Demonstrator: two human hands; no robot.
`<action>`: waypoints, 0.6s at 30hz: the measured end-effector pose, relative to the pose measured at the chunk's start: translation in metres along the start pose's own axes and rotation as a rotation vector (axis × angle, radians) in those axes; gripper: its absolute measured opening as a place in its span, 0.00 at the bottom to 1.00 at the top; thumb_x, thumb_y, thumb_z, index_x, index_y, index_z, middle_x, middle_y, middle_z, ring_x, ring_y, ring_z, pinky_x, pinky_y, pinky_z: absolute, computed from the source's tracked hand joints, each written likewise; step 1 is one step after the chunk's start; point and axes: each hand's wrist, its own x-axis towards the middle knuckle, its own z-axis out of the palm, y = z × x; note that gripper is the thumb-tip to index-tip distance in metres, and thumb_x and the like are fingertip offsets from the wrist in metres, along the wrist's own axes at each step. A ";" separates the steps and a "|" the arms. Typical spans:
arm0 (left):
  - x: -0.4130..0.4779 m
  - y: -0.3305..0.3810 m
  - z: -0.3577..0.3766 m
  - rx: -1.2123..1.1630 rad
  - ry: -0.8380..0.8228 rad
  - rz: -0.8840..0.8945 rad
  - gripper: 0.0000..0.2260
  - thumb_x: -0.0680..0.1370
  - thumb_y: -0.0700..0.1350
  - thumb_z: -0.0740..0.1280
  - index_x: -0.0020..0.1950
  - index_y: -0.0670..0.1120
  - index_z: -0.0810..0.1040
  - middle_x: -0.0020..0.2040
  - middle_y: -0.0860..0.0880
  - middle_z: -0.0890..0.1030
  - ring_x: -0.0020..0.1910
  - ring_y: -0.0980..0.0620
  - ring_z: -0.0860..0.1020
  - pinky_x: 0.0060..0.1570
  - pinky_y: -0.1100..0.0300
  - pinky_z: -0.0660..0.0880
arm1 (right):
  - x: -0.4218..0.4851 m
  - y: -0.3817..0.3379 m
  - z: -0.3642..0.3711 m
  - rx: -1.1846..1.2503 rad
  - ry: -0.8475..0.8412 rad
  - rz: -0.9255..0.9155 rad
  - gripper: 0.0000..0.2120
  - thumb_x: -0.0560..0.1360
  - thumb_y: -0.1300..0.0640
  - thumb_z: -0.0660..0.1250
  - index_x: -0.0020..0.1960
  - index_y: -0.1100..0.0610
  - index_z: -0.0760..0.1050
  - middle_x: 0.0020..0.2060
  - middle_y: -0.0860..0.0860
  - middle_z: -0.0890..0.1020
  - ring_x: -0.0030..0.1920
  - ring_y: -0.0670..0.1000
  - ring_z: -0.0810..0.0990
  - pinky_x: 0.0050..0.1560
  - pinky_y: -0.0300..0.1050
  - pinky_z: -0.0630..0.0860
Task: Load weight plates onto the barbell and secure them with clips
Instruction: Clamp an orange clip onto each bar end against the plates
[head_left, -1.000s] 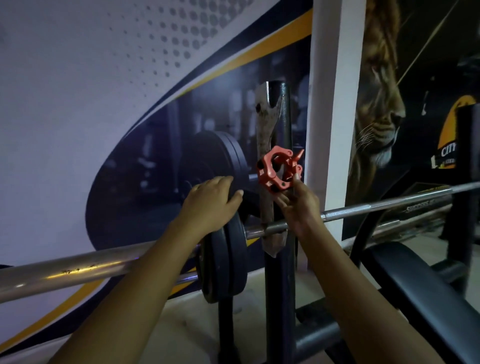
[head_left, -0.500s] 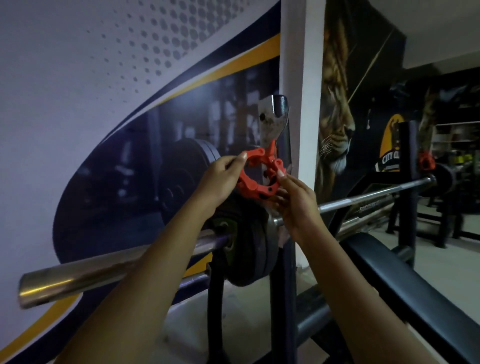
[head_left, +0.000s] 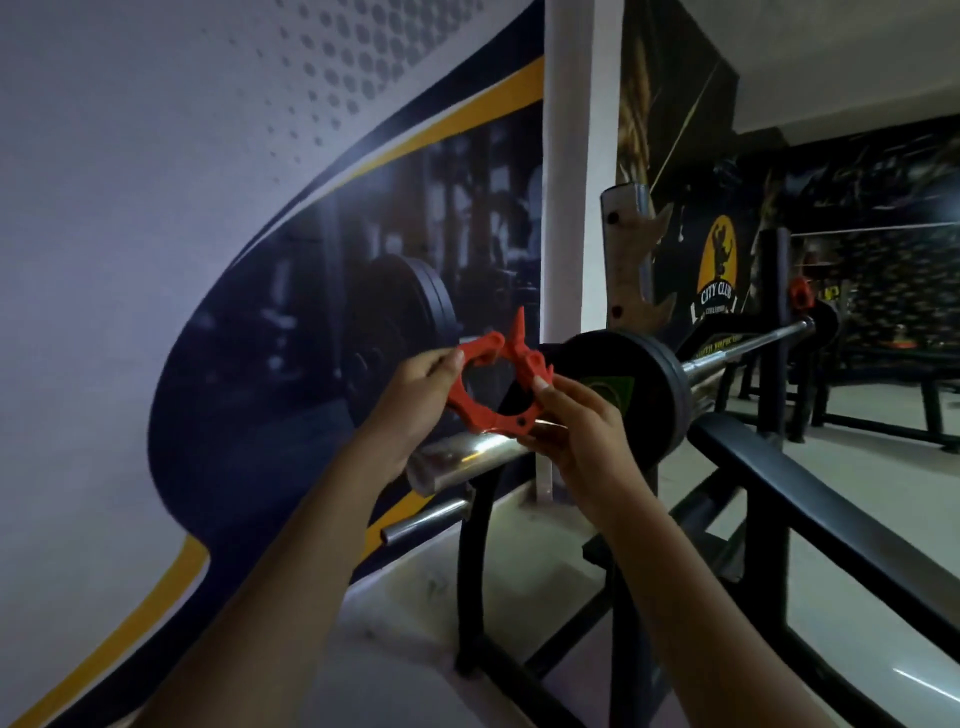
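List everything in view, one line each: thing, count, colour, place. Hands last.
clip: one, red, held just above the near bar end, not yet on it
second clip: one, red, by the far rack post
barbell: one, silver, lying across the rack
weight plates: black, on the near sleeve; count unclear
rack: one, black, under the bar
peg: one, silver, below the near bar end
pillar: one, white, behind the bar
wall mural: one, grey, navy and yellow, on the left
left hand: pinches the clip's left side
right hand: pinches the clip's right side
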 end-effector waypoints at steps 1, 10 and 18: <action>-0.007 -0.003 -0.012 -0.017 0.005 -0.015 0.10 0.80 0.46 0.56 0.47 0.54 0.76 0.53 0.42 0.79 0.56 0.44 0.76 0.61 0.51 0.71 | -0.005 0.003 0.011 -0.015 -0.010 0.016 0.06 0.75 0.58 0.64 0.50 0.56 0.78 0.32 0.48 0.83 0.37 0.51 0.81 0.45 0.48 0.75; -0.055 -0.056 -0.066 -0.304 -0.085 -0.117 0.12 0.81 0.42 0.53 0.53 0.47 0.76 0.49 0.47 0.80 0.47 0.54 0.79 0.54 0.58 0.74 | -0.045 0.048 0.061 -0.116 0.008 0.115 0.11 0.74 0.61 0.67 0.56 0.58 0.75 0.37 0.51 0.85 0.41 0.52 0.84 0.39 0.42 0.78; -0.051 -0.096 -0.061 -0.523 -0.118 -0.202 0.14 0.81 0.39 0.52 0.64 0.43 0.69 0.61 0.41 0.75 0.58 0.46 0.75 0.52 0.56 0.75 | -0.058 0.071 0.073 -0.257 0.155 -0.051 0.17 0.71 0.67 0.69 0.57 0.54 0.75 0.42 0.46 0.81 0.41 0.41 0.82 0.37 0.34 0.77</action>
